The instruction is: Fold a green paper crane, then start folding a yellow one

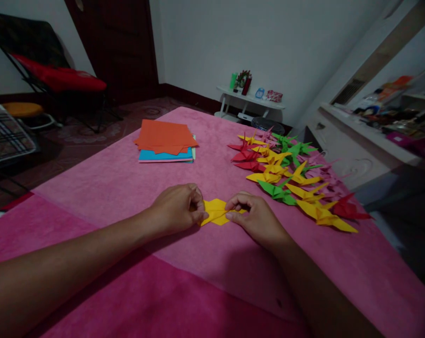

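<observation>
A partly folded piece of yellow origami paper [216, 210] lies low over the pink cloth, stretched between both hands. My left hand [180, 205] pinches its left end between thumb and fingers. At the opposite end, my right hand [256, 217] pinches the paper the same way, and a narrow yellow tip shows past the fingers. Creased flaps meet in the paper's middle. Just right of my right hand stand folded paper cranes, the closest being a green crane [277, 192] and a yellow crane [323, 216].
A stack of coloured paper [166, 136], orange on top and blue beneath, sits at the back left of the pink-covered surface [114, 178]. Several cranes in red, yellow, green and pink crowd the right side. Beyond are a small white shelf [251, 97], a dresser [360, 145] and a red chair [57, 77].
</observation>
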A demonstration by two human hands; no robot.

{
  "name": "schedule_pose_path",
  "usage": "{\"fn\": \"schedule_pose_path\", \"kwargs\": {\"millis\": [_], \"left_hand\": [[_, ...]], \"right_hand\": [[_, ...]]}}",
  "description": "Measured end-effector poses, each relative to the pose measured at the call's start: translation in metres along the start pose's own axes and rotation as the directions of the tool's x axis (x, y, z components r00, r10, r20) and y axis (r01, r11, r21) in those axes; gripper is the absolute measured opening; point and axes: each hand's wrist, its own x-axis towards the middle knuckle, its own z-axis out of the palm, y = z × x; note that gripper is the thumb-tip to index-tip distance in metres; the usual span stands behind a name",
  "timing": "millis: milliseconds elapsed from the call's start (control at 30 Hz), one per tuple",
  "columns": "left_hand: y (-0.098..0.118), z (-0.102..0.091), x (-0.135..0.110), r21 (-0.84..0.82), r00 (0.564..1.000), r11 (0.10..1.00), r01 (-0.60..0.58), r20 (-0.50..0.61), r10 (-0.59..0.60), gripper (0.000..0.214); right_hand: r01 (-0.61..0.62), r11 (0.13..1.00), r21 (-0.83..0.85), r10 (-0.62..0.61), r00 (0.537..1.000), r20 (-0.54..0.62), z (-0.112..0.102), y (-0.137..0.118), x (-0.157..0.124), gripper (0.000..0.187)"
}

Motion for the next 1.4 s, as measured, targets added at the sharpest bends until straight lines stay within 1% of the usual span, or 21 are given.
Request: {"fn": "schedule_pose_path", "kwargs": {"millis": [67,200,300,467,567,767,933,1033,1233,1333,1400], "left_hand": [[0.000,0.000,0.000,0.005,1.000,1.000,0.015,0.001,-0.015,0.014],[0.000,0.001,0.000,-0.001,1.000,1.000,0.006,0.009,-0.006,0.014],[0.000,0.001,0.000,-0.006,1.000,1.000,-0.002,0.004,0.002,0.014],[-0.004,0.002,0.000,-0.018,1.000,1.000,-0.012,0.004,0.013,0.015],[-0.005,0.003,0.001,-0.024,1.000,1.000,0.001,0.003,-0.001,0.013],[-0.002,0.003,0.000,-0.006,1.000,1.000,0.024,-0.002,-0.024,0.010],[0.001,0.002,-0.001,0.015,1.000,1.000,0.022,-0.021,-0.021,0.010],[0.001,0.003,-0.001,0.008,0.999,1.000,0.025,-0.025,-0.025,0.010],[0.000,0.002,0.000,-0.015,1.000,1.000,-0.010,-0.026,0.009,0.010],[0.000,0.003,0.000,-0.020,1.000,1.000,-0.009,-0.029,0.008,0.009],[-0.001,0.004,0.000,-0.019,0.999,1.000,-0.003,-0.043,0.003,0.008]], "right_hand": [[-0.001,1.000,0.009,0.001,1.000,0.004,-0.003,0.001,0.000,0.011],[0.003,1.000,0.007,-0.003,1.000,0.008,-0.002,0.003,-0.001,0.008],[0.018,0.999,-0.031,-0.018,1.000,0.001,0.000,0.003,0.000,0.007],[0.043,0.987,-0.155,-0.048,0.999,-0.025,0.004,0.003,0.001,0.009],[0.033,0.970,-0.243,-0.043,0.998,-0.036,0.006,0.001,0.001,0.010],[-0.025,0.896,-0.444,-0.002,0.998,-0.062,0.008,-0.010,0.002,0.011],[-0.068,0.838,-0.542,0.038,0.997,-0.067,0.007,-0.014,0.007,0.005],[-0.088,0.852,-0.516,0.065,0.996,-0.063,0.004,-0.013,0.011,0.008],[-0.054,0.920,-0.389,0.049,0.999,-0.022,0.003,-0.006,0.010,0.008],[0.030,0.961,-0.276,-0.037,0.999,-0.020,0.007,-0.003,0.005,0.011],[0.092,0.972,-0.215,-0.100,0.995,-0.026,0.011,-0.001,0.002,0.016]]}}
